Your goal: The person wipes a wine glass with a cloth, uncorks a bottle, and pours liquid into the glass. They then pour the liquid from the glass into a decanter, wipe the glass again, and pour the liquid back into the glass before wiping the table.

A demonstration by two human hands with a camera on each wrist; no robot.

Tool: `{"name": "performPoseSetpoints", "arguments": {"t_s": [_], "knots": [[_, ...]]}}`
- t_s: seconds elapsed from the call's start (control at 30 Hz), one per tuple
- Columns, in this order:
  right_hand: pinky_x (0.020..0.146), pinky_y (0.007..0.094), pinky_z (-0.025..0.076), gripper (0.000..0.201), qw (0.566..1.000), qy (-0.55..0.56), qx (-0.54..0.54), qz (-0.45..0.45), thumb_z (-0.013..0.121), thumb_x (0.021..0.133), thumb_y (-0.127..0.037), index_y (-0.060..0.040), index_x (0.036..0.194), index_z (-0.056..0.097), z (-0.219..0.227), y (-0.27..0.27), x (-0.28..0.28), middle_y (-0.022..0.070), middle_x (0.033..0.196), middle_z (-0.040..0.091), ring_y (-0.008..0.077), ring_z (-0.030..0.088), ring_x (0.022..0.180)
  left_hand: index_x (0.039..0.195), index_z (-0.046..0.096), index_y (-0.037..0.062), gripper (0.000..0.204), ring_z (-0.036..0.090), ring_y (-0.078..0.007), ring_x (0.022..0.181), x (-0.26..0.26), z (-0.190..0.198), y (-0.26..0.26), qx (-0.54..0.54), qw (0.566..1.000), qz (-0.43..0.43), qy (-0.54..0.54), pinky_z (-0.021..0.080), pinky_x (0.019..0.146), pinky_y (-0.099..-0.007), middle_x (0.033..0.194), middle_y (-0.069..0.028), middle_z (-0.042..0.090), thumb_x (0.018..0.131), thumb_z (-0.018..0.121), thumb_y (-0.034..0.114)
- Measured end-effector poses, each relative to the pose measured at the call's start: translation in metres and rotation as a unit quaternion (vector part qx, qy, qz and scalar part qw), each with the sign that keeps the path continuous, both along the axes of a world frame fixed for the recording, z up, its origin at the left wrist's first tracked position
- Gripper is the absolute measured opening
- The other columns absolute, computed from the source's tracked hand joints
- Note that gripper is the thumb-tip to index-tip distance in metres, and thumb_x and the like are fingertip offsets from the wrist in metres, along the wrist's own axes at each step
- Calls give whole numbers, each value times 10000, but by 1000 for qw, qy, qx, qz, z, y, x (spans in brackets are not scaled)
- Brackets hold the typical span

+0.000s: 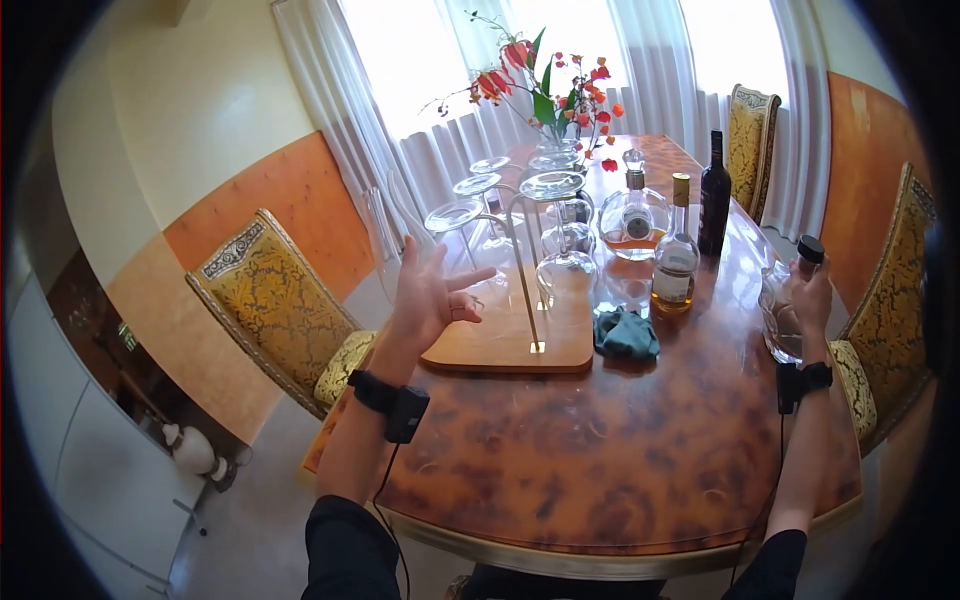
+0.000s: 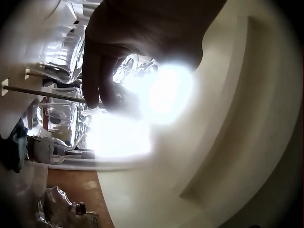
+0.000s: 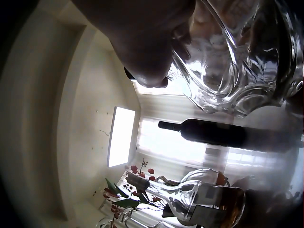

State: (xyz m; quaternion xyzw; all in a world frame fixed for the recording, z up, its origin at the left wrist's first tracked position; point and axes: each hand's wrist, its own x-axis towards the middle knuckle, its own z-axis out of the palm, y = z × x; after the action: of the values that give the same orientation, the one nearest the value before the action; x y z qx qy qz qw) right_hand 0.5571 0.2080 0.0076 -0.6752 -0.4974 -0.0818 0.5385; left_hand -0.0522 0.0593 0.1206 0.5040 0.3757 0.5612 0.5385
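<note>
The right hand [image 1: 812, 302] had its fingers curled round the upper part of a clear glass vessel [image 1: 781, 318], with a dark cap [image 1: 811, 249] showing just above the grip. The vessel was at about 1 to 2 o'clock from the person, near the counter's [image 1: 600, 440] right edge; whether its base touched down could not be told. Smooth glass could turn or slip in that grip, and a drift towards 3 o'clock could carry it past the edge. A swing towards 10 o'clock might knock the tall dark bottle [image 1: 714, 195] or the bottle of amber liquid [image 1: 677, 272].

The left hand [image 1: 422, 302] was raised at 11 o'clock, released, with nothing seen in it. Its fingers were spread, one pointing towards 3 o'clock in front of the rack [image 1: 523, 270], so a careless sweep might catch the metal upright or set the upside-down stemmed glasses [image 1: 566, 272] knocking together.

The right forearm reached forward along the counter's right side; the left one slanted upward, wrist above the near counter. Farther out, a crumpled green cloth [image 1: 627, 335] lay beside the wooden base [image 1: 500, 350], with a round stoppered decanter [image 1: 635, 222] beyond and red flowers [image 1: 518, 55] at 12 o'clock.
</note>
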Motion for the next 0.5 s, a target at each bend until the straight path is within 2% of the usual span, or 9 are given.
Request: {"name": "performPoseSetpoints", "arguments": {"t_s": [0.07,0.1,0.17,0.2,0.27,0.3,0.37,0.5], "knots": [[892,520,519,489,1000,2,-6,-1,658,938,-395,-98,1296,507,1,-1,-1,221,1088,721,436,682,1041,1608,-92,94,1136,713,-284,719,1,2,2,-12,997,-35,-65,616,691,-412,1377,-388,510,877,281,879],[894,523,518,485,1000,0,-11,0,659,938,-391,-99,1295,508,1,-2,-2,223,1091,719,438,680,1045,1608,-92,94,1136,713,-284,719,-2,1,7,-12,997,-35,-62,616,691,-412,1377,-388,510,877,281,879],[896,523,519,484,1000,2,-10,-1,659,937,-386,-99,1294,505,3,-5,-5,226,1087,719,440,680,1044,1599,62,43,1189,716,-381,970,-9,-1,18,-58,993,-75,-67,619,758,-468,1398,-395,481,831,281,923],[898,522,519,482,1000,2,-10,-3,660,937,-381,-98,1294,503,4,-5,-6,228,1084,719,442,679,1043,1599,62,43,1189,716,-381,970,-7,1,18,-57,993,-75,-66,619,758,-468,1398,-395,481,831,281,923],[898,523,519,487,1000,0,-7,-1,659,937,-378,-97,1300,496,5,-6,-6,231,1082,719,445,678,1043,1552,180,-21,1226,594,-466,1218,1,5,18,-99,991,-59,-71,578,884,-556,1445,-400,421,804,298,943],[898,524,520,492,1000,-2,-6,0,658,938,-375,-97,1306,489,5,-7,-6,234,1080,718,448,677,1042,1552,180,-21,1226,594,-466,1218,1,5,20,-97,991,-59,-70,578,884,-556,1445,-400,421,804,298,943],[896,527,519,494,1000,-2,-5,1,656,938,-373,-97,1309,483,4,-7,-7,235,1080,717,449,676,1041,1537,181,-61,1271,463,-486,1355,-2,3,26,-118,984,-81,-107,497,997,-617,1477,-389,383,784,330,952],[892,541,516,496,1000,-9,-2,0,654,938,-374,-99,1310,475,5,-8,-8,236,1086,715,454,672,1043,1526,185,-81,1282,430,-473,1385,2,-1,29,-107,985,-67,-119,436,1065,-623,1486,-372,382,782,354,950]]}}
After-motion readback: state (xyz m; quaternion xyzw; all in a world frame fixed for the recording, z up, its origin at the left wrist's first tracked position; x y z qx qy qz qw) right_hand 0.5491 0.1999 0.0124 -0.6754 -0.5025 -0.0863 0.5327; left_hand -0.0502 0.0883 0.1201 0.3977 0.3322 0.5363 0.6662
